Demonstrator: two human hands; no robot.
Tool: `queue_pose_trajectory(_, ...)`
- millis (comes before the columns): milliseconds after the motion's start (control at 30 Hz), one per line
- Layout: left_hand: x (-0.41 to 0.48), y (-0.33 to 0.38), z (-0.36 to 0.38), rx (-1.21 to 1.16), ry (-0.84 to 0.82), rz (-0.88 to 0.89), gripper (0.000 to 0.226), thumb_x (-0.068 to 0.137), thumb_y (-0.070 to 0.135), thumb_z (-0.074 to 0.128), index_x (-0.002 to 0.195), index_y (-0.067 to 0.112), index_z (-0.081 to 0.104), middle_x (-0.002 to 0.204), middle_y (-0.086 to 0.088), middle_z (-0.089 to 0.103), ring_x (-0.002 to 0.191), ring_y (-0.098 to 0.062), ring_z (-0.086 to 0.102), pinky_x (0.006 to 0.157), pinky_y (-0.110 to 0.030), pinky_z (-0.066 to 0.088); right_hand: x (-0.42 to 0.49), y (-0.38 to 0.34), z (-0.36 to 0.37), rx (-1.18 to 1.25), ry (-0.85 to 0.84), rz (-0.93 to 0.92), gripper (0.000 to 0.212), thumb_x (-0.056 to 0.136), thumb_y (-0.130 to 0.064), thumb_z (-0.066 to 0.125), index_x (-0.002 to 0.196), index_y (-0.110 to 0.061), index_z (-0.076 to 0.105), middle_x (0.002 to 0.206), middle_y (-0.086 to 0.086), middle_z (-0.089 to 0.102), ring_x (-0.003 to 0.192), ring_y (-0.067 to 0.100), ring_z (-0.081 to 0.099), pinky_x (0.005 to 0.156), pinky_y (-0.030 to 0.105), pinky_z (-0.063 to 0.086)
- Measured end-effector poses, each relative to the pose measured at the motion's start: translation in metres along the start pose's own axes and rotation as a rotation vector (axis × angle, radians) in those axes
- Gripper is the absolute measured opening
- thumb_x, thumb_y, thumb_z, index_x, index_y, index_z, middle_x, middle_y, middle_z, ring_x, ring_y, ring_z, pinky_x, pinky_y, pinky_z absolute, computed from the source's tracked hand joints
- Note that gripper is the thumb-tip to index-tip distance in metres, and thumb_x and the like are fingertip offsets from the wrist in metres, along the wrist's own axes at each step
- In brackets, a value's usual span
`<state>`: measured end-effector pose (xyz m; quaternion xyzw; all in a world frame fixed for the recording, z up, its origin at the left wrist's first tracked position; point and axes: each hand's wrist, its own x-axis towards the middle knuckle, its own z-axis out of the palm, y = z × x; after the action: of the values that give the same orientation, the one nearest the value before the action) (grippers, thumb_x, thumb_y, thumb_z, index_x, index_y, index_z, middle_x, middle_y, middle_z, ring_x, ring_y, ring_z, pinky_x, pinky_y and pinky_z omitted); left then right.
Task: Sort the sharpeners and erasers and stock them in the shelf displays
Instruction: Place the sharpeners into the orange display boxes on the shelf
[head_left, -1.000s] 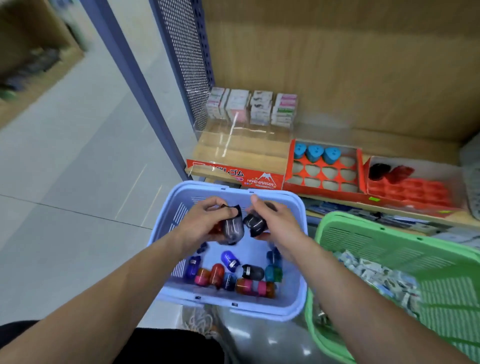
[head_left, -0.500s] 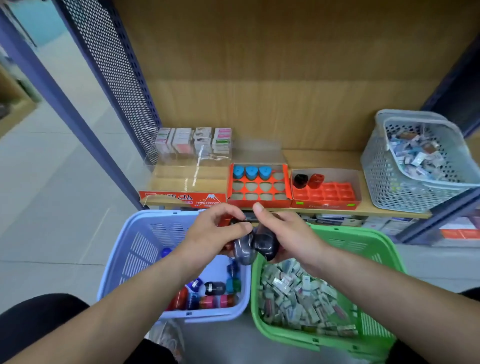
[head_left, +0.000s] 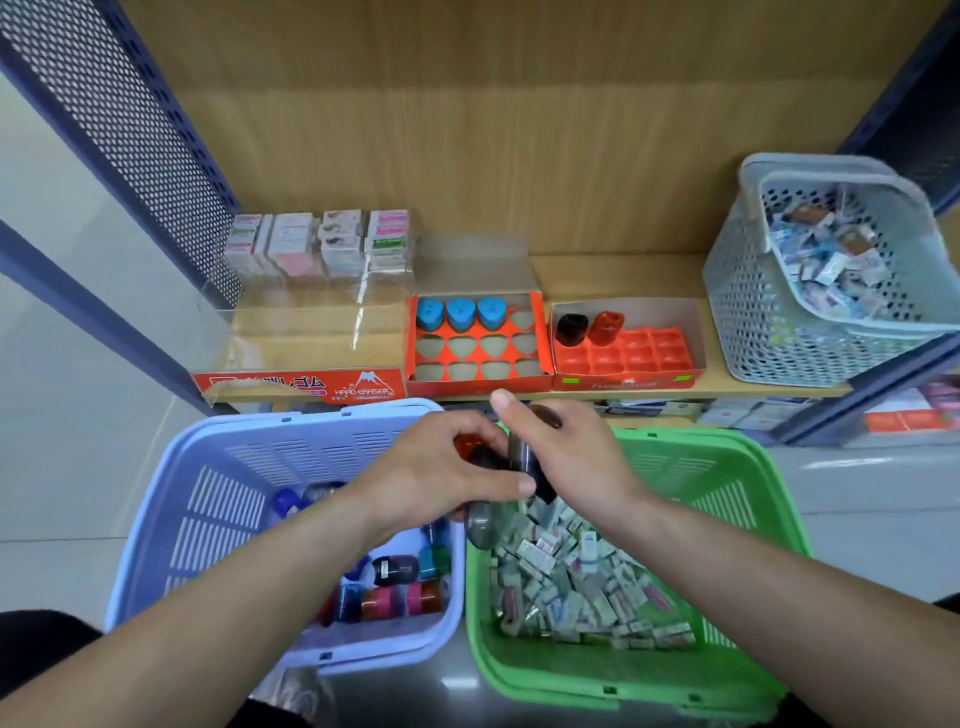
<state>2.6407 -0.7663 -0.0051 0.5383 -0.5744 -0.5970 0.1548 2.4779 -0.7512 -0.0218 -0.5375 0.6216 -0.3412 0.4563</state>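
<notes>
Stocking step, sharpeners in hand. The left hand (head_left: 441, 470) and right hand (head_left: 571, 460) meet above the gap between the two near baskets, just short of the shelf (head_left: 613, 275). The left fingers are curled round a red sharpener (head_left: 465, 446) and a grey sharpener (head_left: 482, 525), whose end pokes out below the thumb. The right fingers grasp a dark sharpener (head_left: 535, 467); whether they hold more cannot be told.

Judged from the layout, these pieces belong in the right tray (head_left: 639, 353), far right of the hands. It is best to free one piece at a time, match it by shape to an empty cell, and seat it upright beside the black sharpener (head_left: 571, 328) and the tray's red one (head_left: 605, 327). A full hand is likely to drop pieces into the wrong basket.

Containers:
- Lavender basket (head_left: 156, 519), near left: loose sharpeners (head_left: 395, 571) in mixed colours.
- Green basket (head_left: 737, 499), near right: a heap of small wrapped erasers (head_left: 571, 582).
- Grey basket (head_left: 753, 322), far right on the shelf: more wrapped erasers (head_left: 826, 265).
- Middle tray (head_left: 478, 387): three blue sharpeners (head_left: 460, 313) in the far row, other cells unfilled.
- Clear eraser display (head_left: 291, 332), far left: boxed eraser packs (head_left: 317, 244) stand at its back.
</notes>
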Motion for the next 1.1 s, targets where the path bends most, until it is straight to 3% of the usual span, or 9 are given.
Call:
queue_pose_trajectory(267,0.018,-0.002,0.008,-0.082,0.082,-0.028,0.024,0.067,0.033,0.09,0.083,0.022,0.075,0.067,0.0,0.068,0.056,-0.011,0.06,0.048,-0.023,0.047,0.017,0.011,0.0,0.095,-0.049,0.011,0.055,0.092,-0.063,0.051,0.06,-0.019,0.049,0.059,-0.006,0.047,0.057,0.009,0.047,0.063,0.032,0.038)
queue_pose_trajectory(367,0.021,-0.005,0.009,-0.098,0.106,0.022,0.033,0.056,0.042,0.089,0.077,0.022,0.074,0.073,-0.01,0.072,0.061,-0.014,0.061,0.053,-0.025,0.049,0.021,0.014,0.001,0.09,-0.031,0.02,0.053,0.089,-0.064,0.049,0.066,-0.017,0.053,0.065,-0.009,0.051,0.062,0.006,0.051,0.064,0.023,0.041)
queue_pose_trajectory(433,0.024,-0.008,0.007,-0.105,0.082,0.029,0.029,0.061,0.036,0.092,0.077,0.019,0.074,0.081,-0.013,0.074,0.066,-0.015,0.064,0.061,-0.027,0.051,0.022,0.012,0.001,0.108,-0.05,0.008,0.052,0.088,-0.063,0.048,0.066,-0.016,0.053,0.062,-0.012,0.05,0.06,0.002,0.049,0.061,0.016,0.039)
queue_pose_trajectory(533,0.025,-0.008,0.002,-0.1,0.065,0.003,0.024,0.071,0.027,0.09,0.083,0.014,0.073,0.083,-0.017,0.072,0.069,-0.016,0.062,0.065,-0.028,0.048,0.024,0.012,-0.001,0.157,-0.085,0.065,0.061,0.093,-0.06,0.046,0.081,-0.002,0.061,0.075,-0.002,0.059,0.069,0.007,0.055,0.07,0.021,0.043)
queue_pose_trajectory(600,0.026,-0.007,-0.005,-0.126,0.068,-0.005,0.025,0.073,0.026,0.088,0.083,0.011,0.072,0.075,-0.013,0.068,0.065,-0.017,0.059,0.061,-0.026,0.046,0.026,0.014,-0.005,0.299,-0.111,0.207,0.047,0.101,-0.048,0.049,0.099,-0.006,0.069,0.095,0.005,0.072,0.087,0.018,0.067,0.085,0.033,0.052)
queue_pose_trajectory(700,0.028,-0.003,-0.019,-0.169,0.111,-0.021,0.018,0.075,0.021,0.085,0.079,0.012,0.07,0.066,-0.002,0.062,0.058,-0.015,0.057,0.051,-0.021,0.045,0.028,0.017,-0.015,0.529,-0.188,0.31,0.019,0.1,-0.016,0.046,0.096,-0.014,0.065,0.103,0.011,0.066,0.094,0.026,0.066,0.084,0.044,0.058)
queue_pose_trajectory(833,0.027,-0.005,-0.039,-0.149,0.147,-0.027,0.016,0.076,0.026,0.085,0.078,0.018,0.071,0.066,0.0,0.063,0.059,-0.014,0.059,0.055,-0.023,0.045,0.031,0.019,-0.024,0.62,-0.23,0.306,0.024,0.092,-0.001,0.053,0.112,-0.009,0.066,0.117,0.014,0.06,0.099,0.025,0.065,0.087,0.041,0.059)
queue_pose_trajectory(967,0.025,-0.008,-0.045,-0.144,0.169,-0.038,0.026,0.075,0.028,0.085,0.086,0.01,0.071,0.07,-0.003,0.063,0.063,-0.015,0.059,0.062,-0.028,0.045,0.031,0.017,-0.026,0.602,-0.234,0.264,0.027,0.1,-0.012,0.056,0.124,-0.013,0.066,0.121,0.008,0.068,0.101,0.021,0.073,0.088,0.044,0.06)
queue_pose_trajectory(1100,0.023,-0.008,-0.046,-0.133,0.17,-0.033,0.026,0.075,0.028,0.086,0.088,0.01,0.072,0.069,0.0,0.063,0.063,-0.014,0.06,0.06,-0.026,0.047,0.028,0.015,-0.027,0.463,-0.233,0.202,0.04,0.086,-0.038,0.065,0.118,-0.014,0.066,0.113,0.007,0.071,0.103,0.028,0.072,0.073,0.036,0.061)
